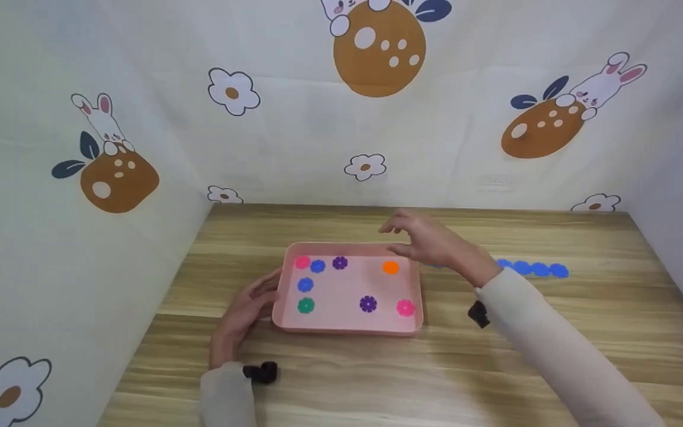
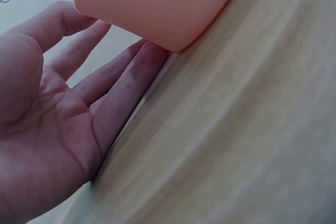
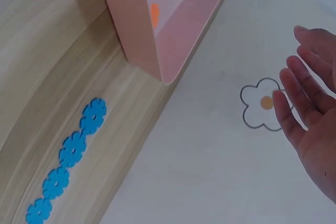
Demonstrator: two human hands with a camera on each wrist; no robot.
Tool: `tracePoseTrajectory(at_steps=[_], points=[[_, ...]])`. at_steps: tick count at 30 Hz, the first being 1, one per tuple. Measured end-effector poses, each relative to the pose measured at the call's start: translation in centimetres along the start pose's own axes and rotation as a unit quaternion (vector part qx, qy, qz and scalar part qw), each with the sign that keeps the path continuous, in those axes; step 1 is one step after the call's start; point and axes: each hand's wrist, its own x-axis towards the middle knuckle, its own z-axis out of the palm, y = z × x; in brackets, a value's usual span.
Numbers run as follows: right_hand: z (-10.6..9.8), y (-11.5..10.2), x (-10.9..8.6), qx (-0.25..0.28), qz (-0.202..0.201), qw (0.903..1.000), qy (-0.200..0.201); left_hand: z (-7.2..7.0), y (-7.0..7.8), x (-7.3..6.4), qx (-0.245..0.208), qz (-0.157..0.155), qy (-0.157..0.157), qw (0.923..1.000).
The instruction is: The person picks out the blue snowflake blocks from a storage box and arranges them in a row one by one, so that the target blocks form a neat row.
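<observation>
A pink tray (image 1: 347, 331) lies on the table, with several flower-shaped plastic discs spread over its floor. Among them are an orange disc (image 1: 391, 268), a green disc (image 1: 306, 306) and a purple disc (image 1: 368, 304). My left hand (image 1: 243, 314) rests at the tray's left wall; in the left wrist view its fingers (image 2: 118, 98) reach the wall's lower edge, low against the table. Over the back right corner hovers my right hand (image 1: 427, 238). Its fingers are loosely bent and apart from the thumb, and the right wrist view shows an empty palm (image 3: 320, 150).
To the right of the tray, a row of blue flower discs (image 1: 532, 269) lies on the wooden table (image 1: 341, 379), partly hidden behind my right forearm in the head view. A patterned cloth backdrop (image 1: 300, 136) rises behind the table and along its sides.
</observation>
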Motion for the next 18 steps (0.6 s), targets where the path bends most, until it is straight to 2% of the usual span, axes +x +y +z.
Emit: tracePoseTrajectory(at_steps=[9,12,18], points=[[4.4,-4.1,2.9,0.012,0.005,0.9989,-0.044,0.1,0.0,-0.3,-0.004,-0.008,0.001,1.0],[6.2,-5.2,4.0,0.043,0.012,0.9978,-0.048,0.0,0.0,-0.4,-0.002,-0.01,0.003,0.9999],[9.9,-6.1,5.9,0.123,0.064,0.9881,-0.067,0.1,0.3,-0.2,-0.001,-0.006,0.0,1.0]])
